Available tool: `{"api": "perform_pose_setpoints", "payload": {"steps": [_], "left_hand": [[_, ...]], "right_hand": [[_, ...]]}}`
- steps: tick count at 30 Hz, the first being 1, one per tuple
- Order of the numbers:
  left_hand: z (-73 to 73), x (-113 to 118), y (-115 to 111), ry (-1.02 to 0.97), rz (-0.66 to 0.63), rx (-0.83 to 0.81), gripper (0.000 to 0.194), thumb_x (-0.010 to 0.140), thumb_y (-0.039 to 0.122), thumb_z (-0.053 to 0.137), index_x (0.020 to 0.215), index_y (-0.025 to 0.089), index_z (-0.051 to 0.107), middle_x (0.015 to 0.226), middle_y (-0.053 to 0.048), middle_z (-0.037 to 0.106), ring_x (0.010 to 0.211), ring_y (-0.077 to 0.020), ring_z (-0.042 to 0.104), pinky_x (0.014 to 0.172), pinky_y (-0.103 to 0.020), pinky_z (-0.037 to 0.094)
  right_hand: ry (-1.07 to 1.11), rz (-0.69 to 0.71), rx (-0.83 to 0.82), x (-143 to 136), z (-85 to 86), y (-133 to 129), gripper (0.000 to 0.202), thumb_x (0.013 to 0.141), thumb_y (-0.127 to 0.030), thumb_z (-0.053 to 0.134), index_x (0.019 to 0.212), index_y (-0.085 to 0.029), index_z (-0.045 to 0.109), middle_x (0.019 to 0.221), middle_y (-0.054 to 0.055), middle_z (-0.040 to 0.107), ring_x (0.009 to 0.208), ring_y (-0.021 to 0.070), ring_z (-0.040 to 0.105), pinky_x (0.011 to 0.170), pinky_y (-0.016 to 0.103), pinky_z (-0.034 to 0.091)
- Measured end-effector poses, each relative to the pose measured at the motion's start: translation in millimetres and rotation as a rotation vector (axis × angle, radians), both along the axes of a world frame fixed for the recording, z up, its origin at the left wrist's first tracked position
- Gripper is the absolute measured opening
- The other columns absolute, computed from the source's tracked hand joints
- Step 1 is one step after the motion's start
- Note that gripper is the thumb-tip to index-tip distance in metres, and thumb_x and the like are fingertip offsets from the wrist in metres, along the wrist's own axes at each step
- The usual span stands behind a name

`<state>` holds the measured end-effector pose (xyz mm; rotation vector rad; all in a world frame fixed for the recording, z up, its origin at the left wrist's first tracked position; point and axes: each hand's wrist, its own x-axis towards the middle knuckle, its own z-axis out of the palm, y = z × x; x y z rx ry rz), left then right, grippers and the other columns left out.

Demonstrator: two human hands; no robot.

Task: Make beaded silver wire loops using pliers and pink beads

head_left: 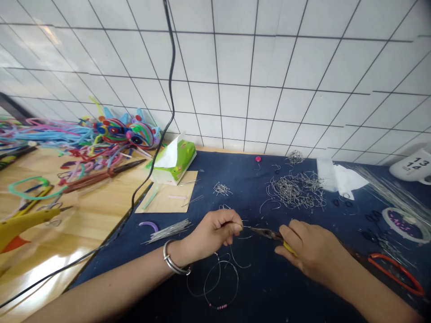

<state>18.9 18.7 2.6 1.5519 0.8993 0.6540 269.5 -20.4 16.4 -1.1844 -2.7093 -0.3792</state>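
Observation:
My left hand (218, 229) pinches a thin wire (247, 227) between thumb and fingertips, above the dark blue cloth. Wrapped around the yellow handle of a pair of pliers (267, 233), my right hand (303, 246) points their dark jaws left. The jaw tips meet or nearly meet the wire just right of my left fingers; whether they grip it I cannot tell. Below my left hand, loops of thin wire (237, 282) lie on the cloth, with several small pink beads (220, 307) strung at the bottom.
A tangled heap of wire pieces (296, 190) lies beyond my hands, beside a smaller pile (222, 188). Straight wires (170, 231) lie left. Red-handled cutters (397, 273) and a bead dish (406, 224) are right. A black cable (172, 67) hangs past a green tissue pack (178, 161).

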Motion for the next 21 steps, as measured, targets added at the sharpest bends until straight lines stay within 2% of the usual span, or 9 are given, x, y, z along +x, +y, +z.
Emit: {"api": "perform_pose_setpoints", "payload": {"steps": [3,6,8,11,16,18,21], "left_hand": [[0.5,-2.2,2.2,0.034,-0.020,0.064,0.015,0.083,0.021,0.047,0.072,0.015,0.056,0.064,0.001,0.050,0.051,-0.0076,0.048,0.050,-0.020,0.041],[0.1,-9.8,11.4,0.074,0.009,0.115,0.015,0.082,0.021,0.048,0.072,0.015,0.057,0.066,0.001,0.051,0.050,-0.0068,0.046,0.049,-0.020,0.038],[-1.3,-15.0,18.5,0.081,0.106,0.102,0.014,0.082,0.022,0.049,0.071,0.015,0.056,0.060,0.002,0.049,0.049,-0.0065,0.043,0.047,-0.019,0.036],[-4.1,-15.5,21.4,0.026,0.160,-0.002,0.013,0.081,0.025,0.050,0.074,0.015,0.055,0.063,0.002,0.052,0.047,-0.0057,0.043,0.045,-0.018,0.035],[-3.4,-2.0,5.0,-0.055,0.091,-0.127,0.015,0.081,0.027,0.052,0.074,0.015,0.055,0.066,0.001,0.054,0.047,-0.0052,0.045,0.047,-0.018,0.039],[-1.8,1.4,-1.0,-0.064,0.071,-0.152,0.017,0.081,0.029,0.052,0.073,0.015,0.055,0.064,0.001,0.054,0.046,-0.0049,0.045,0.045,-0.018,0.037],[-1.0,3.8,-6.0,-0.109,0.075,-0.215,0.018,0.081,0.030,0.053,0.073,0.014,0.055,0.063,0.001,0.054,0.044,-0.0043,0.044,0.043,-0.017,0.036]], "right_hand": [[-0.019,-0.005,-0.083,3.9,-1.1,1.8,0.024,0.084,-0.041,0.045,0.089,-0.019,0.054,0.071,0.003,0.051,0.058,0.0137,0.047,0.048,0.026,0.032],[0.009,-0.020,-0.181,22.2,-1.0,8.1,0.025,0.085,-0.042,0.043,0.092,-0.020,0.053,0.074,0.002,0.054,0.057,0.0128,0.049,0.047,0.025,0.034],[0.103,-0.098,-0.182,38.0,0.4,13.3,0.026,0.086,-0.043,0.041,0.094,-0.020,0.052,0.076,0.002,0.055,0.058,0.0125,0.052,0.049,0.024,0.037],[0.254,-0.178,-0.223,48.7,2.3,16.7,0.028,0.086,-0.043,0.042,0.101,-0.020,0.050,0.083,0.004,0.058,0.063,0.0126,0.056,0.052,0.024,0.041],[0.368,-0.160,-0.435,21.5,-2.3,7.1,0.027,0.086,-0.042,0.042,0.099,-0.019,0.050,0.076,0.001,0.056,0.060,0.0116,0.054,0.052,0.023,0.042],[0.358,-0.133,-0.410,10.3,-5.8,2.6,0.029,0.086,-0.042,0.042,0.101,-0.018,0.049,0.078,0.003,0.056,0.064,0.0131,0.054,0.055,0.025,0.043],[0.315,-0.110,-0.260,3.4,-10.4,-1.4,0.033,0.084,-0.042,0.045,0.103,-0.016,0.050,0.083,0.007,0.056,0.071,0.0161,0.055,0.060,0.028,0.045]]}}
